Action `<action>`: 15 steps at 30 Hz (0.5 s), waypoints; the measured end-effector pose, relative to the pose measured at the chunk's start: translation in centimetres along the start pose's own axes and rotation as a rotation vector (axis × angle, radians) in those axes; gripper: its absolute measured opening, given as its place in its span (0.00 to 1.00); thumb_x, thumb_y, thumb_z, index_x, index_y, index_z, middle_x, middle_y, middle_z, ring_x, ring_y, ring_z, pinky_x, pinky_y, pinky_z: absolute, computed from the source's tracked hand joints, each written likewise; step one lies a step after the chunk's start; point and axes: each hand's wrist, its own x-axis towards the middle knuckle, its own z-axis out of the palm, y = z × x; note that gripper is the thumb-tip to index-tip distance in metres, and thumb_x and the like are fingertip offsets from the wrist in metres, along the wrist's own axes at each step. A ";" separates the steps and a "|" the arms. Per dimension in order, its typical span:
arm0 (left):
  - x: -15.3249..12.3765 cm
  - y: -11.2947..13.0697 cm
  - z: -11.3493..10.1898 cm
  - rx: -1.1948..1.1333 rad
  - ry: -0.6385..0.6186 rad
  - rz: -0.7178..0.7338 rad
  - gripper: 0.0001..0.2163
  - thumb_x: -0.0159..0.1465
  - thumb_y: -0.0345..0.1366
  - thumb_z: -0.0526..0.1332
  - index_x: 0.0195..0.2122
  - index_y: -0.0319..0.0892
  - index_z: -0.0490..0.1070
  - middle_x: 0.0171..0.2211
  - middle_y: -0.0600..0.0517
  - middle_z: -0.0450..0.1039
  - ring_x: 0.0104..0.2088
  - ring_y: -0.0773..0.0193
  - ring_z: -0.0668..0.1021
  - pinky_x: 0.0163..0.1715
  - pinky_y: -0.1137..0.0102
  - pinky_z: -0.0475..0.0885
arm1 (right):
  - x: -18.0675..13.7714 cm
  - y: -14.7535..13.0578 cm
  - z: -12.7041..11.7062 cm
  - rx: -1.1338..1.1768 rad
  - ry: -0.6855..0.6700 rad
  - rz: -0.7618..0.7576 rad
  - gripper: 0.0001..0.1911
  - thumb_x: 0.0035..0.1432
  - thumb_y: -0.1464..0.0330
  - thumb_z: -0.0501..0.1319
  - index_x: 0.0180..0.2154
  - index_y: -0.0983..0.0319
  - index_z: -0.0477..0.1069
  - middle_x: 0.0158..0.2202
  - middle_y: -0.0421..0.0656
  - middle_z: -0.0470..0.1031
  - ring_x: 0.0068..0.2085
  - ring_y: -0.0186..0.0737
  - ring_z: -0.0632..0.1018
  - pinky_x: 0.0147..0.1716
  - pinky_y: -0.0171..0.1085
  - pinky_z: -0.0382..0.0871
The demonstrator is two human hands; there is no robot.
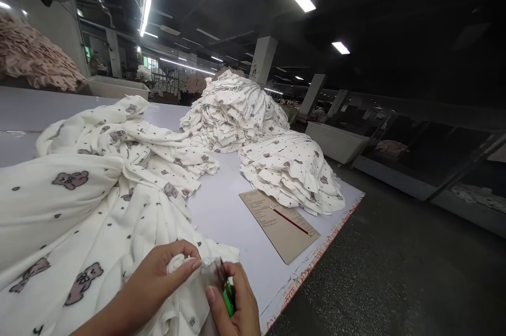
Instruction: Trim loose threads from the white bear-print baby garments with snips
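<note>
Left hand [166, 267] is pinching a bunched fold of the bear-print garment [79, 209] at the bench [225, 209] edge; right hand [233, 304] is gripping green thread snips [226, 294]. Looks like thread trimming; next cut is needing taut fabric.

A tan cardboard sheet [279, 224] lies on the white table [225, 204], a red pencil [290, 220] resting on it. Just beyond the sheet sit two heaps of folded white bear-print garments [290, 170], the taller heap [233, 112] farther back.
</note>
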 end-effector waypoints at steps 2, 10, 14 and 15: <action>0.0 0.1 0.0 0.008 -0.007 0.010 0.12 0.61 0.46 0.56 0.28 0.43 0.69 0.27 0.56 0.71 0.34 0.61 0.73 0.37 0.73 0.67 | 0.6 -0.5 0.3 0.074 0.023 -0.037 0.13 0.58 0.62 0.59 0.45 0.55 0.67 0.37 0.39 0.68 0.39 0.40 0.73 0.38 0.32 0.64; -0.4 -0.4 0.8 0.078 0.026 0.036 0.09 0.59 0.43 0.59 0.34 0.45 0.75 0.37 0.53 0.79 0.43 0.56 0.77 0.47 0.68 0.68 | 2.8 -1.5 0.3 0.071 -0.022 0.047 0.13 0.62 0.62 0.55 0.27 0.59 0.62 0.26 0.37 0.63 0.31 0.37 0.67 0.31 0.33 0.59; -0.6 -0.4 1.0 0.074 0.063 0.040 0.10 0.60 0.44 0.58 0.30 0.45 0.75 0.33 0.55 0.79 0.39 0.57 0.78 0.43 0.70 0.69 | 1.9 -0.8 -0.3 0.079 0.009 0.088 0.14 0.61 0.56 0.56 0.30 0.59 0.64 0.27 0.37 0.63 0.31 0.37 0.67 0.30 0.33 0.60; -0.6 -0.3 1.0 0.070 0.068 0.040 0.10 0.61 0.44 0.58 0.30 0.45 0.74 0.31 0.55 0.79 0.38 0.57 0.78 0.42 0.71 0.69 | 1.5 -0.6 -0.5 0.069 0.018 0.086 0.15 0.60 0.54 0.57 0.31 0.59 0.64 0.28 0.37 0.63 0.30 0.37 0.67 0.30 0.33 0.60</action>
